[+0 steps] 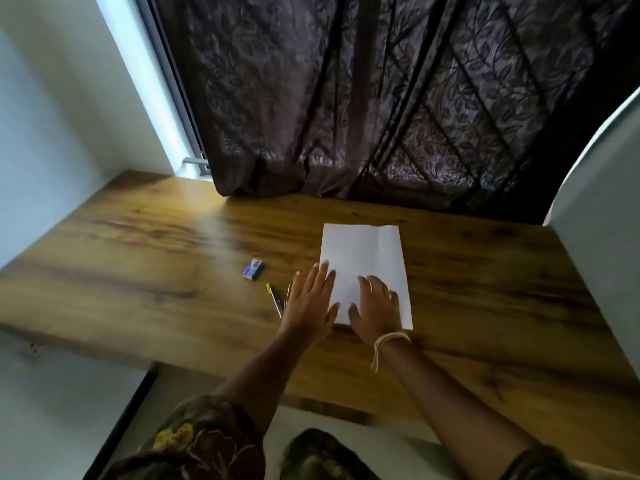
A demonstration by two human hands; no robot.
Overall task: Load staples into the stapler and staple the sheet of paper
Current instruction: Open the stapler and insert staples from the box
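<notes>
Both hands, left [311, 303] and right [375, 308], lie spread flat, empty, on the white creased paper sheet [367, 258]; loading hasn't begun, so next reach the slim yellow-tipped stapler [275, 299] and small blue staple box [253, 269].

Your forearms are bare from elbow to wrist. On your right wrist [391, 339] sits a pale cream string band [389, 338], wound round several times, with loose ends hanging off its inner side. Your left hand [310, 299] and right hand [375, 306] wear no rings that can be made out. Your left sleeve [201, 441] is short, dark brown cloth with a yellow and rust floral print; your right sleeve [540, 462] is dark cloth with a thin banded hem.
</notes>
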